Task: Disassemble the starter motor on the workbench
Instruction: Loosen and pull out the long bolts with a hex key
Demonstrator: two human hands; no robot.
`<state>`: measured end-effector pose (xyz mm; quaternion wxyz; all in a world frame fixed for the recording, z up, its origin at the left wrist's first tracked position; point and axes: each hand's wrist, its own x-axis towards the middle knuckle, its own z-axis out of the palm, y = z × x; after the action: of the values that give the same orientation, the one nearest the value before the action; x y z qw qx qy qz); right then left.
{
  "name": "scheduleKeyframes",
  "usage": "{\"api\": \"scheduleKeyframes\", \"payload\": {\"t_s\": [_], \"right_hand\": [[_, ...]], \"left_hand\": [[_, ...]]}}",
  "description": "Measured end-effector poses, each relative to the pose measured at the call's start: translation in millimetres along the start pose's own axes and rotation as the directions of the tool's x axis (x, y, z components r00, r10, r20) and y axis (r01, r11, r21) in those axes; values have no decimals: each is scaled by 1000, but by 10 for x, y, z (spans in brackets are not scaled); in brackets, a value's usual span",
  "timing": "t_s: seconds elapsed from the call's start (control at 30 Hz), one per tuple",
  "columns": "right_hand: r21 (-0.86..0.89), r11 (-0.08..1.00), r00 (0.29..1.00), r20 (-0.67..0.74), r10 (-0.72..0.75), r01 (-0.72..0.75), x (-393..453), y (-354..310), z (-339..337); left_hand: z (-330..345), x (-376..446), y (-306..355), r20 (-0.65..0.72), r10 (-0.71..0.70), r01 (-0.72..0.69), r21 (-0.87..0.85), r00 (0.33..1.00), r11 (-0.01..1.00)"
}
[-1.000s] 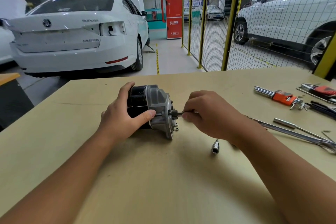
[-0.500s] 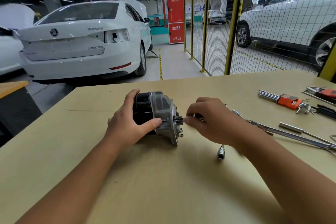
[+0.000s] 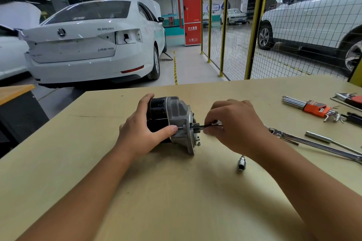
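Observation:
The starter motor [image 3: 177,117] lies on its side on the workbench [image 3: 176,191], black body to the left, grey aluminium end housing facing right. My left hand [image 3: 141,133] wraps the black body, thumb pressed on the housing. My right hand [image 3: 235,125] pinches a thin dark hex key [image 3: 207,125] whose tip sits at the pinion end of the housing. Most of the key is hidden inside my fingers.
A small socket [image 3: 241,163] lies loose in front of my right wrist. A long ratchet handle [image 3: 313,144], an extension bar [image 3: 323,139], an orange hex key set [image 3: 313,108] and further tools lie at the right. Beyond the bench are parked cars and a yellow mesh fence.
The view has shifted slightly. My right hand has turned a little on the key at the housing; my left hand keeps its hold on the motor.

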<state>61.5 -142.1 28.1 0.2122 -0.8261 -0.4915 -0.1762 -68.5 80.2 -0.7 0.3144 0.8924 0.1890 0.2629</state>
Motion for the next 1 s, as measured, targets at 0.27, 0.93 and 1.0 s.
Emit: {"api": "scheduleKeyframes", "payload": {"t_s": [0.27, 0.93, 1.0], "right_hand": [[163, 987, 999, 38, -11, 5, 13, 25, 29], [192, 981, 999, -20, -29, 32, 14, 20, 11], [217, 976, 999, -27, -18, 24, 17, 24, 30]], "left_hand": [[-4, -3, 7, -2, 2, -2, 2, 1000, 1000], [-2, -13, 7, -1, -6, 6, -6, 1000, 1000], [-3, -11, 7, -2, -5, 5, -5, 1000, 1000]]}}
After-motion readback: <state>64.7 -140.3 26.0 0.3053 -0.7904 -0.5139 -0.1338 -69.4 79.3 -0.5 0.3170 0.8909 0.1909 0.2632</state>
